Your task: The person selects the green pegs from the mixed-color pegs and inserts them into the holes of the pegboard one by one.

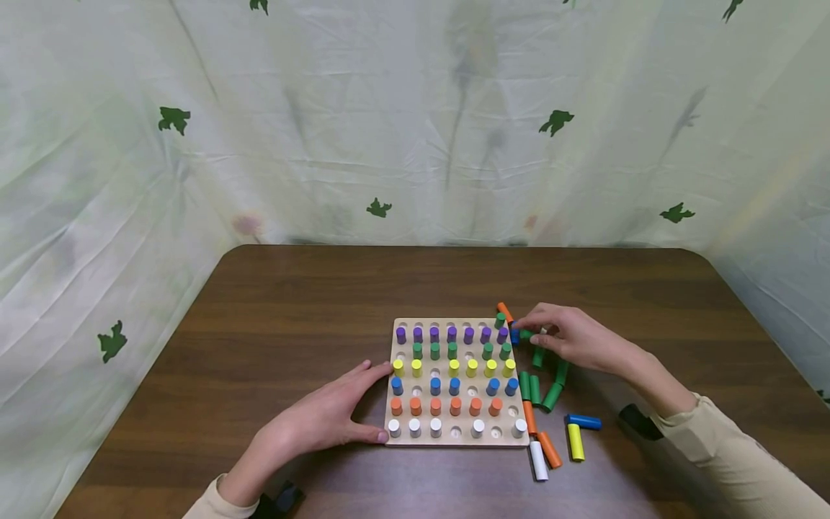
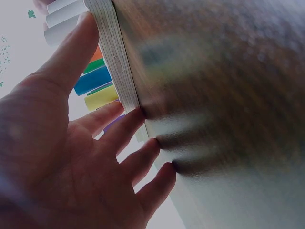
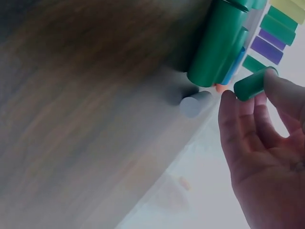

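Note:
A wooden peg board (image 1: 457, 442) lies on the table, holding rows of purple, green, yellow, blue, orange and white pegs with some holes bare. My left hand (image 1: 331, 412) spreads along the board's left side, thumb at the near corner and fingertips by the edge. In the left wrist view, the thumb (image 2: 78, 45) touches the board's side, and the other fingers reach down to the tabletop. Off the board's far right corner, my right hand (image 1: 573, 337) pinches a green peg (image 3: 250, 87) between thumb and fingers, above the table.
Loose green pegs (image 1: 553, 397) lie right of the board. Nearer are orange pegs (image 1: 550, 450), a white peg (image 1: 538, 461), a yellow peg (image 1: 576, 442) and a blue peg (image 1: 583, 422). A pale peg (image 3: 193, 106) lies near the right hand. A patterned curtain (image 1: 415, 144) hangs behind the table.

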Demonstrator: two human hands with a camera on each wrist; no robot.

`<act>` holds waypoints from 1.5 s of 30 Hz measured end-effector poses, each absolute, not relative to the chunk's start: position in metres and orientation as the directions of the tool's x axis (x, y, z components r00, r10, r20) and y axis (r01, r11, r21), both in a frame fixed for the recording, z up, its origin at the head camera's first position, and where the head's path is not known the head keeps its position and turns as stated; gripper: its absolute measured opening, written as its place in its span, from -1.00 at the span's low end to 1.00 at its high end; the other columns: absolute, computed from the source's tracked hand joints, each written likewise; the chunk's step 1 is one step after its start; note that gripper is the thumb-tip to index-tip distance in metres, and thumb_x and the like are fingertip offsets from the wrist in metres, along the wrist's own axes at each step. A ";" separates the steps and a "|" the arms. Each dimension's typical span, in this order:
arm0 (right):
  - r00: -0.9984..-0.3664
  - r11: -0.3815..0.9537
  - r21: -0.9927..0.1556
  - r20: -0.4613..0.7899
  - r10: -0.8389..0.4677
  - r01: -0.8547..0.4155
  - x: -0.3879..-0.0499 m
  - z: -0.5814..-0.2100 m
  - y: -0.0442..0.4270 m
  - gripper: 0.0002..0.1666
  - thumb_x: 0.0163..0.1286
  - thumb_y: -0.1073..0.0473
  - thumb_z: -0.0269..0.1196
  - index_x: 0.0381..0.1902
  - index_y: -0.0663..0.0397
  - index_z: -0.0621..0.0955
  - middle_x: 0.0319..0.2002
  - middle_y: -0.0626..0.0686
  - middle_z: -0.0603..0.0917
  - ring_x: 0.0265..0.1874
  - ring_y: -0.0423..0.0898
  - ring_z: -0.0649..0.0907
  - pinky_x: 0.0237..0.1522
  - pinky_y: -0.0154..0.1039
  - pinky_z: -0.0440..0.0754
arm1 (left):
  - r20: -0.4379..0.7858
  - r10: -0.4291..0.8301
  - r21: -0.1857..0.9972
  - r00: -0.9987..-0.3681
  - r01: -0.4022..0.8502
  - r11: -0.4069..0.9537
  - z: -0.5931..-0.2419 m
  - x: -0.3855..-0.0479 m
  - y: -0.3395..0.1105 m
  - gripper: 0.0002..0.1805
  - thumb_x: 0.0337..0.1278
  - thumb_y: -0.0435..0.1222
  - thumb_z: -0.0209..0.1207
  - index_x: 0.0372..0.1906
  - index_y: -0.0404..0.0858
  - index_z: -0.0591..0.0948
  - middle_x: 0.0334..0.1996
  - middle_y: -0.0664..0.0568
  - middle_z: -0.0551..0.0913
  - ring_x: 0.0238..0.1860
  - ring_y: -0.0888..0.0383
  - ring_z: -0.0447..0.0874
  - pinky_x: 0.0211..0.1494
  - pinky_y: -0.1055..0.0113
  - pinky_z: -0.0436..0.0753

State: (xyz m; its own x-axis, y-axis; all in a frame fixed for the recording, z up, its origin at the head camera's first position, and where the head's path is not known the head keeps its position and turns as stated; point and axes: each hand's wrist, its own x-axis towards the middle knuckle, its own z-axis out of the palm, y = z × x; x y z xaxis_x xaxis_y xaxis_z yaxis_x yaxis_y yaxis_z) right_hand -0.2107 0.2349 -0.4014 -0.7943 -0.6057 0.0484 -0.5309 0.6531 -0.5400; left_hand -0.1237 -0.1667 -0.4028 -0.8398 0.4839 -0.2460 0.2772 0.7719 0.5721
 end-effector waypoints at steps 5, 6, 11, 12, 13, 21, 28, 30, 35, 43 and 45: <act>-0.808 0.647 -0.562 0.069 -0.585 -0.516 -0.210 -0.396 0.233 -0.66 0.38 0.37 0.25 0.06 0.00 0.67 -0.09 -0.12 0.62 -0.16 -0.13 0.58 -0.05 -0.07 0.63 | -0.248 0.477 0.569 -0.843 0.272 0.776 -0.403 -0.123 -0.166 0.04 -0.11 0.14 0.44 0.50 -0.09 0.25 0.48 -0.17 0.19 0.49 -0.14 0.06 0.36 -0.17 0.26; -0.811 0.642 -0.570 0.076 -0.580 -0.513 -0.210 -0.395 0.233 -0.67 0.38 0.37 0.25 0.06 0.02 0.66 -0.09 -0.12 0.62 -0.15 -0.13 0.58 -0.05 -0.06 0.63 | -0.250 0.476 0.569 -0.843 0.269 0.777 -0.403 -0.123 -0.166 0.04 -0.11 0.14 0.44 0.50 -0.08 0.25 0.48 -0.17 0.19 0.49 -0.14 0.06 0.36 -0.17 0.26; -0.818 0.610 -0.606 0.124 -0.562 -0.511 -0.212 -0.391 0.232 -0.68 0.38 0.38 0.25 0.07 0.07 0.63 -0.08 -0.09 0.64 -0.16 -0.15 0.61 -0.08 -0.09 0.64 | -0.251 0.478 0.566 -0.842 0.273 0.778 -0.403 -0.124 -0.166 0.04 -0.10 0.15 0.43 0.50 -0.07 0.25 0.48 -0.17 0.18 0.50 -0.12 0.05 0.36 -0.16 0.26; -0.820 0.606 -0.611 0.132 -0.556 -0.510 -0.213 -0.391 0.232 -0.68 0.38 0.37 0.25 0.07 0.07 0.63 -0.08 -0.09 0.64 -0.17 -0.14 0.61 -0.09 -0.10 0.64 | -0.249 0.479 0.567 -0.842 0.274 0.777 -0.403 -0.123 -0.166 0.04 -0.10 0.15 0.43 0.50 -0.07 0.25 0.48 -0.16 0.18 0.50 -0.12 0.05 0.36 -0.16 0.26; -0.824 0.603 -0.616 0.139 -0.549 -0.506 -0.213 -0.390 0.231 -0.68 0.38 0.36 0.26 0.07 0.07 0.63 -0.08 -0.08 0.64 -0.18 -0.14 0.62 -0.10 -0.10 0.64 | -0.245 0.481 0.567 -0.842 0.278 0.775 -0.403 -0.123 -0.166 0.04 -0.10 0.15 0.43 0.50 -0.07 0.25 0.48 -0.16 0.18 0.50 -0.12 0.06 0.36 -0.16 0.27; -0.860 0.596 -0.652 0.180 -0.477 -0.468 -0.219 -0.384 0.227 -0.70 0.34 0.27 0.33 0.02 0.02 0.64 -0.12 -0.06 0.67 -0.18 -0.09 0.64 -0.11 -0.10 0.66 | -0.230 0.492 0.573 -0.840 0.291 0.766 -0.402 -0.123 -0.166 0.04 -0.10 0.14 0.44 0.50 -0.07 0.25 0.48 -0.16 0.19 0.50 -0.12 0.06 0.35 -0.15 0.27; -0.877 0.575 -0.685 0.213 -0.430 -0.448 -0.223 -0.382 0.222 -0.73 0.35 0.17 0.35 0.00 -0.05 0.66 -0.11 -0.06 0.69 -0.18 -0.10 0.66 -0.11 -0.16 0.67 | -0.235 0.487 0.567 -0.841 0.289 0.772 -0.403 -0.124 -0.166 0.04 -0.10 0.15 0.43 0.50 -0.08 0.25 0.48 -0.17 0.19 0.49 -0.12 0.06 0.35 -0.16 0.27; -0.878 0.568 -0.692 0.217 -0.426 -0.446 -0.225 -0.383 0.220 -0.74 0.35 0.15 0.34 0.00 -0.05 0.66 -0.11 -0.06 0.69 -0.19 -0.10 0.68 -0.12 -0.19 0.67 | -0.240 0.483 0.562 -0.842 0.285 0.776 -0.404 -0.124 -0.166 0.04 -0.10 0.15 0.43 0.50 -0.08 0.25 0.48 -0.16 0.19 0.50 -0.11 0.06 0.36 -0.15 0.27; -0.868 0.533 -0.712 0.227 -0.442 -0.458 -0.230 -0.386 0.215 -0.75 0.35 0.18 0.34 -0.01 0.02 0.65 -0.15 -0.06 0.71 -0.18 -0.11 0.69 -0.11 -0.17 0.67 | -0.260 0.464 0.544 -0.847 0.268 0.795 -0.405 -0.125 -0.165 0.05 -0.10 0.16 0.43 0.51 -0.06 0.23 0.48 -0.13 0.18 0.50 -0.07 0.05 0.37 -0.13 0.27; -0.849 0.492 -0.735 0.215 -0.482 -0.466 -0.235 -0.390 0.206 -0.73 0.32 0.27 0.35 -0.02 0.13 0.66 -0.16 -0.06 0.71 -0.15 -0.09 0.71 -0.10 -0.19 0.67 | -0.265 0.458 0.541 -0.849 0.262 0.799 -0.405 -0.124 -0.164 0.06 -0.10 0.16 0.43 0.51 -0.06 0.23 0.48 -0.15 0.18 0.50 -0.08 0.06 0.36 -0.13 0.27; -0.845 0.487 -0.738 0.212 -0.491 -0.468 -0.236 -0.391 0.205 -0.74 0.33 0.26 0.34 -0.02 0.13 0.67 -0.16 -0.05 0.71 -0.15 -0.10 0.70 -0.10 -0.19 0.67 | -0.265 0.456 0.541 -0.850 0.260 0.800 -0.406 -0.124 -0.165 0.06 -0.11 0.16 0.43 0.51 -0.05 0.23 0.48 -0.15 0.18 0.50 -0.08 0.06 0.36 -0.12 0.27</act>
